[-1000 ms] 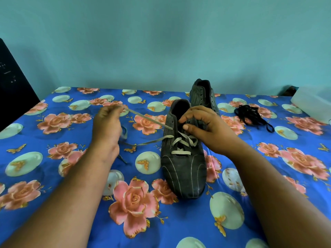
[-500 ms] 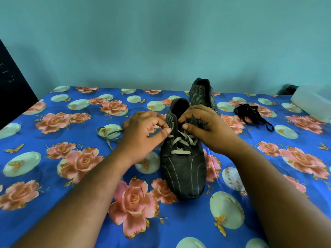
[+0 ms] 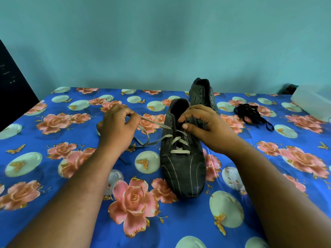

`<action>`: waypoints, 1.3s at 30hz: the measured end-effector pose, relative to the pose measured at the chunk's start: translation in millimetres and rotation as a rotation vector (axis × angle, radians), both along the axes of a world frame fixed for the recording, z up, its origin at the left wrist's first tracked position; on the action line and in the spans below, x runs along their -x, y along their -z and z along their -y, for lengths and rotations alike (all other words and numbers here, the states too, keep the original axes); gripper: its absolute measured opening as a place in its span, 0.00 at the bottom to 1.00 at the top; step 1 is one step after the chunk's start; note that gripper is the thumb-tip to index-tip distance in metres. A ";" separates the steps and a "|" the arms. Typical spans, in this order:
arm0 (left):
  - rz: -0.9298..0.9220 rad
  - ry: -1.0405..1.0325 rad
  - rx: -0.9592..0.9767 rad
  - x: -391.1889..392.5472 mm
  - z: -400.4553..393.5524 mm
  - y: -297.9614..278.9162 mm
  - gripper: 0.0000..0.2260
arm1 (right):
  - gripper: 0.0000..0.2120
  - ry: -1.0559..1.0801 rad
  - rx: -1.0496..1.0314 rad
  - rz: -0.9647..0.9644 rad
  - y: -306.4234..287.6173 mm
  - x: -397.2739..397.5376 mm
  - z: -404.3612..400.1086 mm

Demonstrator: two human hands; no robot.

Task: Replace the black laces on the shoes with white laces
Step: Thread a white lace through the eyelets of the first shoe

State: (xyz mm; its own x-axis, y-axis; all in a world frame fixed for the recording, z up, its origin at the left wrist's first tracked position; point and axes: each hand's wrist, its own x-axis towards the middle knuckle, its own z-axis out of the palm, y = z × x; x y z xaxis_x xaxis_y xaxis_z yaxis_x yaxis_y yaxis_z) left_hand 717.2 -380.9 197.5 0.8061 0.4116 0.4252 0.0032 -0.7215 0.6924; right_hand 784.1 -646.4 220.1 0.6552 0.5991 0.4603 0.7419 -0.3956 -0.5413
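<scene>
The floral blue cloth (image 3: 179,222) runs back to the teal wall (image 3: 161,42) at its far edge, with a dark panel (image 3: 12,90) closing the far left and a pale translucent container (image 3: 312,102) sitting at the far right; broad open cloth lies near the viewer and out to the left, while the right side is more crowded. The near shoe (image 3: 182,169) stands in the middle of the cloth, a dark grey upper with thin pale stripes fanning over the toe, its lower eyelets already crossed by the white lace (image 3: 179,140) in a bar and two crossings. Its long axis runs near to far, toe toward the viewer and open heel collar away. The second shoe (image 3: 202,92) stands just behind it, at the far right, unlaced as far as shows, on the same near-to-far line. The left hand (image 3: 118,124) pinches a loose end of the white lace between curled fingers, drawn taut out to the left of the eyelets, with slack looping on the cloth below it. The right hand (image 3: 202,126) curls around the near shoe's collar and tongue, thumb pressed by the upper eyelets, steadying it. The black laces (image 3: 250,115) lie in a tangled heap at the far right, apart from both shoes.
</scene>
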 end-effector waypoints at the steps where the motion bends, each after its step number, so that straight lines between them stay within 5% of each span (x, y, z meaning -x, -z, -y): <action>1: -0.026 -0.054 -0.011 -0.7 -1.3 0.3 0.11 | 0.08 0.003 0.004 0.006 -0.6 0.5 0.0; 5: -0.047 -0.123 -0.019 -0.8 -11.8 2.4 0.11 | 0.07 0.016 0.012 0.012 -0.6 1.0 0.6; 13: 0.016 0.485 0.002 4.3 32.3 8.2 0.14 | 0.09 0.014 -0.056 0.032 -5.4 2.3 2.8; 17: 0.048 0.519 0.069 1.7 35.0 10.8 0.07 | 0.02 -0.002 -0.042 0.060 -12.4 2.2 9.1; 27: -0.002 0.518 0.147 7.1 40.6 4.0 0.01 | 0.03 -0.062 0.074 -0.050 -12.3 9.5 6.0; 33: -0.070 0.589 0.211 6.9 38.8 4.8 0.03 | 0.03 -0.049 0.062 -0.322 -11.4 12.6 0.4; 39: -0.093 0.592 0.256 5.1 35.1 6.3 0.02 | 0.05 0.104 0.092 -0.119 -4.5 20.5 -17.9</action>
State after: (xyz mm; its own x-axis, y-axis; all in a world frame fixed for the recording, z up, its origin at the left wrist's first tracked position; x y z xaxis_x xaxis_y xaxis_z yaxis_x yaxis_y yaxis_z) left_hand 712.1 -416.0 191.2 0.9563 -0.0338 0.2904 -0.2760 -0.4317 0.8588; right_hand 763.5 -628.5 224.6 0.7627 0.5609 0.3220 0.6269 -0.5188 -0.5812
